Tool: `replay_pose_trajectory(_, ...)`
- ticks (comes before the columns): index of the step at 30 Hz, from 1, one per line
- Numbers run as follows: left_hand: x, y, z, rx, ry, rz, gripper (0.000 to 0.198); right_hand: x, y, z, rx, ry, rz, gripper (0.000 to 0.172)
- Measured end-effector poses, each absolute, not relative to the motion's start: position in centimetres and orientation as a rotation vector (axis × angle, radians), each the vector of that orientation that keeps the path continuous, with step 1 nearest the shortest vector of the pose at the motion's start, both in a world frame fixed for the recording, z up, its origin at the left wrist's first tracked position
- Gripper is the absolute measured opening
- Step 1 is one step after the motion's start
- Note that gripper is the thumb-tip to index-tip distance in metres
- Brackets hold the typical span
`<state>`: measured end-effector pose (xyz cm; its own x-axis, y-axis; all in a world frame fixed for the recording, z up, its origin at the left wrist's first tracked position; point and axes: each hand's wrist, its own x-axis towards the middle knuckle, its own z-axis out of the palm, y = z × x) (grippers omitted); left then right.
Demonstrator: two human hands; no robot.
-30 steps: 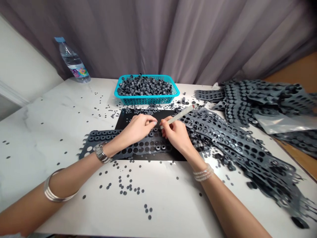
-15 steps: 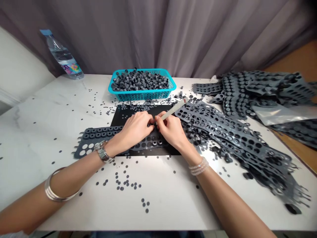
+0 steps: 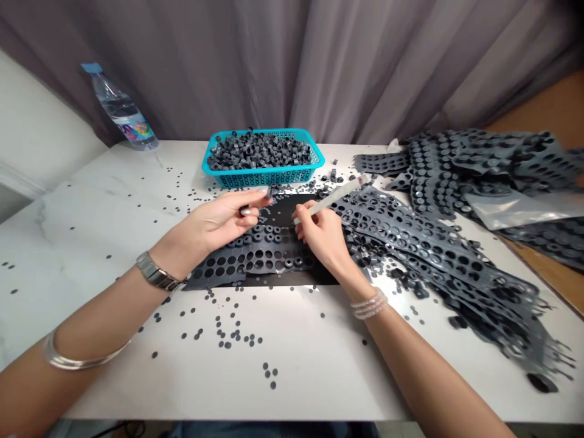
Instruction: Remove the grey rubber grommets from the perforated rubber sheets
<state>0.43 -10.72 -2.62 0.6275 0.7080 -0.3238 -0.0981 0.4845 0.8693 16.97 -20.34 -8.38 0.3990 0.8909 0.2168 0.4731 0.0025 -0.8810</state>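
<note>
Pinched between the fingertips of my left hand (image 3: 223,216) is a small dark rubber ring (image 3: 268,193), lifted above the work just in front of the basket. My right hand (image 3: 322,234) grips a pale, pen-like stick (image 3: 337,198), its dark-marked end pointing up and to the right. Below both hands lies a dark rubber sheet (image 3: 223,264) with rows of round holes, some still filled with rings. It rests partly on a black mat (image 3: 283,213). The lower tip of the stick is mostly hidden by my right fingers.
A turquoise basket (image 3: 264,176) heaped with dark rings stands at the back. More perforated sheets (image 3: 424,243) and loose rings spread to the right, with a pile of sheets (image 3: 438,170) behind. A water bottle (image 3: 132,125) stands back left. Small black discs (image 3: 235,334) litter the white table.
My left hand has risen from the sheet and moved up and left, holding a ring. My right hand has shifted slightly right with the stick, apart from the left.
</note>
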Motion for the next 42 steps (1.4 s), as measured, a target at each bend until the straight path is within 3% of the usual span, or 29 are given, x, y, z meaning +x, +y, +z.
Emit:
replay_pose_trajectory(17, 1.8, -13.0, -2.8, 0.498, 0.699, 0.587, 0.015, 18.3, -20.8, -7.5, -1.520, -0.925, 0.483, 0.029)
replay_pose_trajectory(32, 1.8, -14.0, -1.6, 0.541, 0.662, 0.553, 0.048, 18.5, -20.9, -7.7, -1.529, -0.958, 0.500, 0.031)
replay_pose_trajectory(42, 1.7, -14.1, -1.1, 0.403, 0.681, 0.514, 0.057, 18.5, -20.9, -7.8, -1.531, -0.964, 0.503, 0.032)
